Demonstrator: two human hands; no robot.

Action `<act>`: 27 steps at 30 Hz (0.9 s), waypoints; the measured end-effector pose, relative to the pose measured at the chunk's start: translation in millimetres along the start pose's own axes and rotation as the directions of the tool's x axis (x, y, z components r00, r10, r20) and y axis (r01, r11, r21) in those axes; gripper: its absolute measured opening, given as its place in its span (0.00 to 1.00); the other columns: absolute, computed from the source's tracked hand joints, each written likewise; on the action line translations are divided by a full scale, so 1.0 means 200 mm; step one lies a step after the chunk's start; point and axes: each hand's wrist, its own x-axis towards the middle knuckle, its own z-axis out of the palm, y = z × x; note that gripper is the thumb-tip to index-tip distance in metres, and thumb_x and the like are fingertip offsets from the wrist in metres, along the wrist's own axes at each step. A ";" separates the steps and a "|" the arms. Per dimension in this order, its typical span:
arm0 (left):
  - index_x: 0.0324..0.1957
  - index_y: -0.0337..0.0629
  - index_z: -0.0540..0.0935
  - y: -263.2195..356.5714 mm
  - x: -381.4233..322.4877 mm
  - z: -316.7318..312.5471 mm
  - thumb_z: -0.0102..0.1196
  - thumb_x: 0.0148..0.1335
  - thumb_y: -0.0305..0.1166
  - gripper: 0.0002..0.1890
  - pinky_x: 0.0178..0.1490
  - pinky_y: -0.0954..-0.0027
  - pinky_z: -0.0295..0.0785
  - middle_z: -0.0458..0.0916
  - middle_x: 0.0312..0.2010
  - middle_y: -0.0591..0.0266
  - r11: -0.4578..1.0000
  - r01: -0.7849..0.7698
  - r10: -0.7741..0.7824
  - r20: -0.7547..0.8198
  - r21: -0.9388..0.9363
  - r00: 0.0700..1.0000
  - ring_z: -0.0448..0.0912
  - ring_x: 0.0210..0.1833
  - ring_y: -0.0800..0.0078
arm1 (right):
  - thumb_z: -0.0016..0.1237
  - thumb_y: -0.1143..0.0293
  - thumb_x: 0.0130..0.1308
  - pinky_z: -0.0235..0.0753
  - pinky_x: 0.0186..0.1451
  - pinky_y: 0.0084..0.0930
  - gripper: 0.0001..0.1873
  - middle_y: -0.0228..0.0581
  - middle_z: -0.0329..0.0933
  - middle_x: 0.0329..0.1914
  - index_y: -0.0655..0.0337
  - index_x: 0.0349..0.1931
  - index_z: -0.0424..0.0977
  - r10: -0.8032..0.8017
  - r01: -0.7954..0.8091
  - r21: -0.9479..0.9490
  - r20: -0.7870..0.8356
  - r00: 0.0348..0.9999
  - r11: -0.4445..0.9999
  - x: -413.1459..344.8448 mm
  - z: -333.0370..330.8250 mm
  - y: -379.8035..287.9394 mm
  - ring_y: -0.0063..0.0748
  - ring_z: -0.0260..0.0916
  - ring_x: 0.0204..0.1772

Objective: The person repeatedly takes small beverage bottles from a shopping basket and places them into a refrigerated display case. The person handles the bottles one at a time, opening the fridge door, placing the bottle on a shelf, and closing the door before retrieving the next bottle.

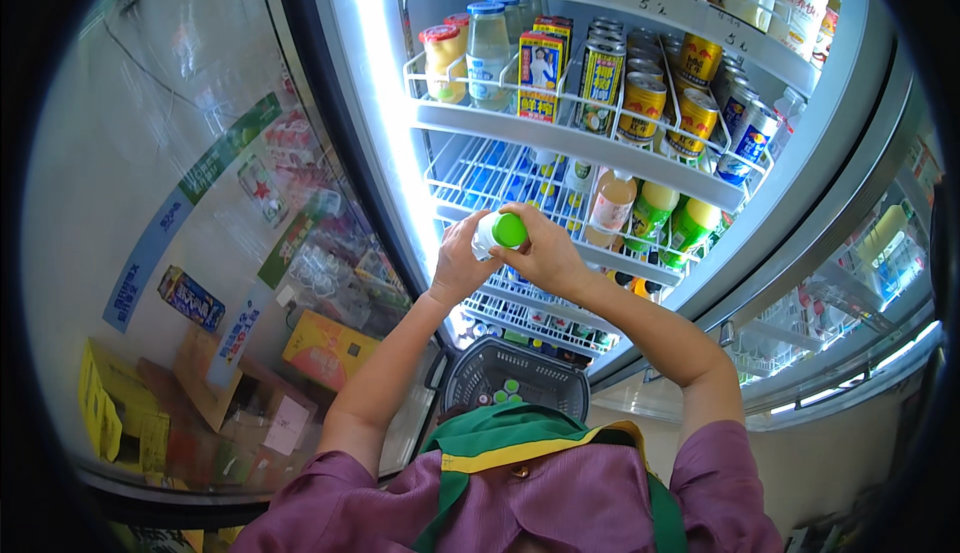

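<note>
Between both hands, in front of an open drinks cooler, is a white bottle with a green cap (509, 230). My left hand (463, 256) grips its left side. Around its right side, my right hand (545, 247) has thumb and fingers at the cap. Just beyond the hands lies a white wire shelf (480, 170), with a peach-coloured drink bottle (613, 204) and green-labelled bottles (651, 215) to its right. Below, a grey plastic basket (555, 373) holds several green-capped items (511, 386).
The glass cooler door (172, 200) stands open at left, boxes showing through it. A higher shelf (487, 117) carries jars, juice cartons (538, 76) and gold cans (641, 106). Another glass-fronted cooler (825, 298) is at right.
</note>
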 end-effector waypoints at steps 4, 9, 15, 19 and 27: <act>0.49 0.40 0.74 0.04 -0.19 -0.01 0.69 0.44 0.38 0.30 0.43 0.60 0.73 0.80 0.35 0.51 0.991 0.130 -0.125 0.147 -0.025 0.981 0.80 0.40 0.52 | 0.62 0.60 0.52 0.75 0.40 0.35 0.28 0.52 0.75 0.39 0.63 0.48 0.66 0.067 -0.068 0.019 0.060 0.996 0.998 -0.10 0.06 0.05 0.48 0.77 0.38; 0.50 0.38 0.73 0.05 -0.46 -0.03 0.69 0.43 0.39 0.31 0.45 0.59 0.74 0.80 0.38 0.48 0.916 0.396 -0.345 0.371 -0.069 0.862 0.80 0.43 0.53 | 0.59 0.56 0.55 0.75 0.40 0.35 0.29 0.53 0.77 0.37 0.63 0.52 0.66 0.218 -0.238 0.025 0.315 0.924 0.971 -0.25 0.14 0.11 0.46 0.77 0.37; 0.51 0.40 0.71 0.03 -0.73 0.00 0.65 0.45 0.39 0.30 0.48 0.57 0.72 0.79 0.40 0.47 0.868 0.496 -0.410 0.567 0.002 0.715 0.77 0.46 0.49 | 0.57 0.56 0.57 0.74 0.47 0.37 0.28 0.56 0.76 0.41 0.65 0.53 0.68 0.253 -0.297 0.036 0.427 0.868 0.954 -0.46 0.25 0.19 0.51 0.76 0.44; 0.56 0.42 0.70 0.01 -0.84 0.05 0.68 0.42 0.37 0.36 0.48 0.58 0.73 0.79 0.42 0.47 0.862 0.505 -0.401 0.668 0.043 0.627 0.78 0.46 0.50 | 0.57 0.59 0.58 0.75 0.44 0.33 0.27 0.53 0.76 0.43 0.62 0.54 0.68 0.186 -0.243 0.056 0.488 0.853 0.968 -0.59 0.33 0.28 0.43 0.76 0.39; 0.54 0.41 0.70 -0.03 -1.05 0.17 0.65 0.47 0.37 0.31 0.50 0.57 0.71 0.77 0.44 0.46 0.828 0.560 -0.374 0.772 0.029 0.513 0.76 0.49 0.49 | 0.58 0.65 0.55 0.71 0.53 0.41 0.25 0.58 0.73 0.46 0.67 0.50 0.68 0.247 -0.306 0.023 0.532 0.809 0.952 -0.85 0.46 0.38 0.57 0.71 0.49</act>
